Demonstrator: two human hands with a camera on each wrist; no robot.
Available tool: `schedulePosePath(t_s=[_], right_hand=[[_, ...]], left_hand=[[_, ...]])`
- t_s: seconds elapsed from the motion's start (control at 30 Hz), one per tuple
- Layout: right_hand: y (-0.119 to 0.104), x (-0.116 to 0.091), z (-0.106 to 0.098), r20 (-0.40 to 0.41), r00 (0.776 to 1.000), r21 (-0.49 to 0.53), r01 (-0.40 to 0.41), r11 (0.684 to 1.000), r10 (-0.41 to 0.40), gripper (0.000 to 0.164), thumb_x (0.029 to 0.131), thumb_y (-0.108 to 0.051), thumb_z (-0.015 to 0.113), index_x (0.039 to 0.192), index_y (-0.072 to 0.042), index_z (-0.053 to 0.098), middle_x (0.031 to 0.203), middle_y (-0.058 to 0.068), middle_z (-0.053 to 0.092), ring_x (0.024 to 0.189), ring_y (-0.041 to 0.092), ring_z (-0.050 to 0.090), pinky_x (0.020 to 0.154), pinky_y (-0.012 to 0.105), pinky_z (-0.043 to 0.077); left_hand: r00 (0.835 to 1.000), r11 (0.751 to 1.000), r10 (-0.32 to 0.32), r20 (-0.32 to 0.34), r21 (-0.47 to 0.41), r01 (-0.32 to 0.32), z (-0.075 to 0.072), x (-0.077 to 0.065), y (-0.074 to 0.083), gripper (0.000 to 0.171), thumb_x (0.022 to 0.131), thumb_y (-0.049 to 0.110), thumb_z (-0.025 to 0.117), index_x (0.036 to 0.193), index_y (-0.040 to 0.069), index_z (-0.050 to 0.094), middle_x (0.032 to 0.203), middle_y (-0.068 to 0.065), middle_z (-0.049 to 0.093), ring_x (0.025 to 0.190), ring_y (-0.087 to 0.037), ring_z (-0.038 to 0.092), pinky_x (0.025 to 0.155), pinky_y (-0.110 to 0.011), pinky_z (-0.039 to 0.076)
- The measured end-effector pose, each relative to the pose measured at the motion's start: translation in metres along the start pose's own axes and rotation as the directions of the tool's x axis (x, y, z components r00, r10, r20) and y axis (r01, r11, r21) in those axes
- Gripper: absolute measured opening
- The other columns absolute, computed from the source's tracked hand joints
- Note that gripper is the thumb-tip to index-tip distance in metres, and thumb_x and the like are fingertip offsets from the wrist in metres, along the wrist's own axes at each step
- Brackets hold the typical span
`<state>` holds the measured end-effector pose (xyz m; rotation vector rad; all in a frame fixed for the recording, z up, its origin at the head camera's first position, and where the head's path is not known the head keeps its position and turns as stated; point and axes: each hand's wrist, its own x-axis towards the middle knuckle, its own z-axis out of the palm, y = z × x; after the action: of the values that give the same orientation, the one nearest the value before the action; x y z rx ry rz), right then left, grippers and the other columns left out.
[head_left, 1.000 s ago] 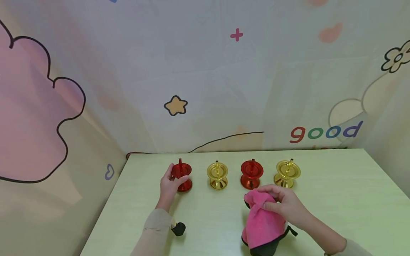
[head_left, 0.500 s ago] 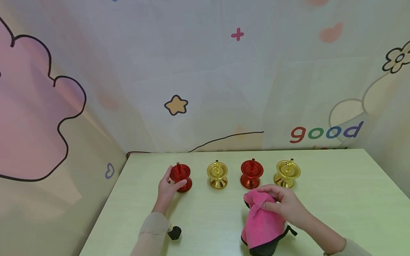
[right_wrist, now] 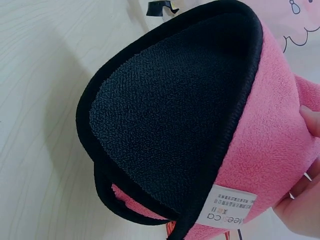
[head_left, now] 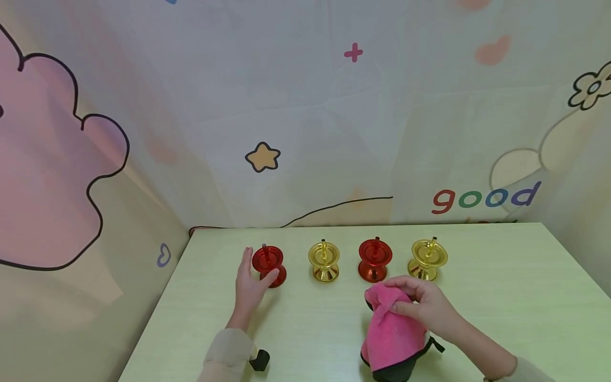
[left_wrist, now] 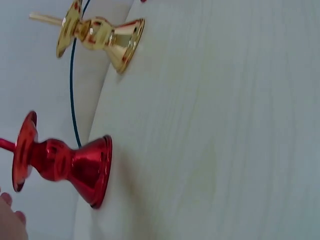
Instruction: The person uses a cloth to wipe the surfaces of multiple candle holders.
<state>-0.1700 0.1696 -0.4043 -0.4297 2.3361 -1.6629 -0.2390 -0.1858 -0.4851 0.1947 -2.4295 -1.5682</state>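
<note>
My left hand (head_left: 250, 289) is beside the leftmost red candle holder (head_left: 268, 259), its fingers straight and the thumb near the stem. In the left wrist view that red candle holder (left_wrist: 65, 162) stands upright on its flared base, and fingertips (left_wrist: 11, 212) show at the lower left, apart from it. My right hand (head_left: 427, 307) pinches the top of a pink towel (head_left: 393, 334) with a black lining and black edging. Seen from the right wrist, the towel (right_wrist: 165, 110) hangs in a fold, with a white printed label (right_wrist: 227, 207) and a hanging loop on its edge.
To the right of the left hand's candle holder, a gold candle holder (head_left: 324, 260), a second red one (head_left: 374, 260) and another gold one (head_left: 428, 258) form a row on the pale wooden table (head_left: 501, 286). A patterned cloth backdrop (head_left: 310, 116) rises behind the table.
The left hand has loosened from the leftmost red candle holder, its fingers straightening off the dish as the holder settles slightly left. The right hand and towel have stayed put.
</note>
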Motion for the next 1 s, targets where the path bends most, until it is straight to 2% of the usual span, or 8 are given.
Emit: schedulePosePath(t_s=[0.1,0.23,0.33,0.43,0.5,0.73,0.87,1.0], right_hand=[[-0.001,0.000,-0.001,-0.007,1.000,-0.003,0.000,1.000,0.000,0.041,0.079,-0.016,0.064,0.114,0.002,0.053,0.103,0.020,0.060,0.080,0.007,0.056,0.065,0.024,0.051],[-0.003,0.000,-0.001,-0.011,1.000,0.006,-0.013,1.000,0.013,0.043,0.079,-0.017,0.065,0.115,0.001,0.052,0.104,0.020,0.059,0.081,0.008,0.056,0.066,0.025,0.051],[-0.004,0.000,-0.001,-0.009,1.000,0.005,-0.013,1.000,0.013,0.043,0.079,-0.018,0.065,0.116,0.001,0.052,0.104,0.020,0.059,0.082,0.009,0.055,0.066,0.025,0.051],[-0.005,-0.001,-0.001,-0.011,1.000,0.003,-0.013,1.000,0.013,0.043,0.079,-0.017,0.065,0.115,0.001,0.052,0.104,0.020,0.059,0.082,0.009,0.055,0.065,0.025,0.051],[-0.005,-0.001,-0.001,-0.011,1.000,0.003,-0.011,1.000,0.011,0.043,0.079,-0.017,0.065,0.115,0.001,0.052,0.104,0.020,0.059,0.082,0.009,0.055,0.065,0.025,0.051],[-0.003,-0.001,-0.002,-0.007,1.000,0.013,0.010,1.000,-0.010,0.041,0.079,-0.015,0.064,0.115,0.002,0.052,0.103,0.021,0.059,0.080,0.008,0.056,0.065,0.025,0.051],[-0.002,-0.001,-0.002,-0.004,1.000,0.013,0.019,1.000,-0.019,0.041,0.079,-0.013,0.064,0.114,0.004,0.052,0.103,0.022,0.059,0.079,0.007,0.056,0.065,0.024,0.051],[-0.002,-0.001,-0.002,-0.002,1.000,0.011,0.022,1.000,-0.022,0.041,0.079,-0.013,0.064,0.114,0.004,0.052,0.103,0.023,0.059,0.079,0.006,0.056,0.066,0.024,0.051]], left_hand=[[0.995,0.998,0.035,-0.091,-0.046,-0.039,0.003,-0.008,0.006,0.071,0.076,0.026,0.068,0.137,0.016,0.032,0.143,-0.001,0.029,0.132,-0.025,0.023,0.100,-0.055,0.028],[0.974,0.986,0.116,-0.195,-0.094,-0.137,0.007,-0.019,0.014,0.055,0.077,0.020,0.067,0.128,0.013,0.046,0.130,-0.003,0.046,0.123,-0.022,0.037,0.099,-0.052,0.032],[0.953,0.968,0.220,-0.209,-0.079,-0.240,0.012,-0.026,0.020,0.048,0.077,0.017,0.068,0.121,0.009,0.052,0.120,-0.009,0.054,0.114,-0.024,0.046,0.093,-0.051,0.039],[0.948,0.953,0.286,-0.138,-0.056,-0.296,0.019,-0.029,0.027,0.048,0.076,0.017,0.068,0.121,0.008,0.051,0.118,-0.010,0.055,0.111,-0.025,0.048,0.084,-0.049,0.046],[0.953,0.952,0.296,-0.060,-0.059,-0.299,0.024,-0.030,0.032,0.052,0.076,0.019,0.068,0.123,0.010,0.048,0.122,-0.009,0.053,0.113,-0.025,0.047,0.085,-0.051,0.045],[0.964,0.976,0.207,0.166,0.027,-0.215,0.049,-0.024,0.038,0.073,0.074,0.035,0.070,0.135,0.016,0.035,0.137,-0.003,0.040,0.126,-0.022,0.037,0.100,-0.047,0.034],[0.960,0.982,0.147,0.237,0.083,-0.171,0.064,-0.018,0.039,0.087,0.071,0.041,0.071,0.139,0.014,0.026,0.144,-0.003,0.028,0.132,-0.023,0.028,0.104,-0.044,0.029],[0.958,0.988,0.101,0.270,0.086,-0.128,0.077,-0.011,0.037,0.096,0.068,0.044,0.071,0.142,0.012,0.018,0.147,-0.004,0.020,0.134,-0.023,0.020,0.106,-0.044,0.024]])
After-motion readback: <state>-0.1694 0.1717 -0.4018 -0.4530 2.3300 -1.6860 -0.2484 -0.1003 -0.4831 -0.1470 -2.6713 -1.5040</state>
